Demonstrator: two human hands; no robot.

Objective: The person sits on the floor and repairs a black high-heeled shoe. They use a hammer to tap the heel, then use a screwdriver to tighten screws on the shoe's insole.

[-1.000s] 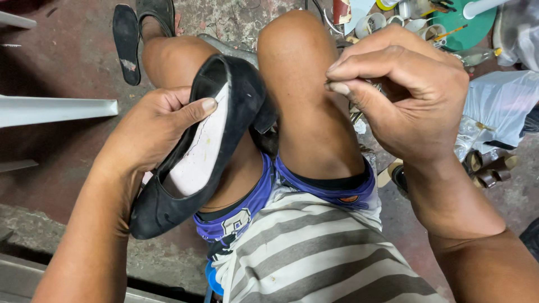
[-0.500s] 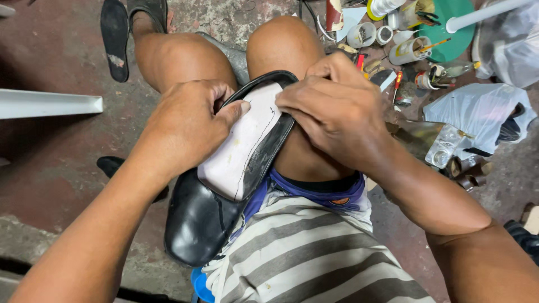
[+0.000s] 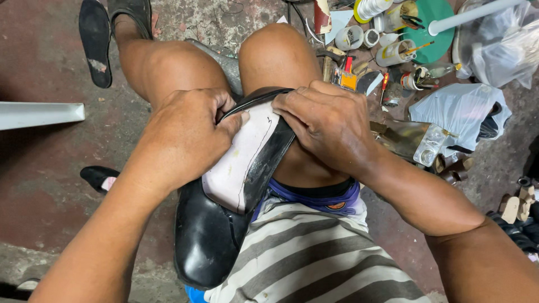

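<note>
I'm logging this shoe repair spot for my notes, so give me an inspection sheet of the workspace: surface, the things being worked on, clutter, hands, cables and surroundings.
Surface: stained reddish concrete floor; the work rests on the person's lap.
Job's things: black shoe lying between the knees, pale insole set in its opening.
Clutter: tape rolls, small tools, green lid, plastic bags on the floor to the right.
Hands: left hand and right hand both press the insole at the shoe's rim.
Cables: thin dark wire by the far knee.
Surroundings: black sandal, another black shoe, white bar.
</note>
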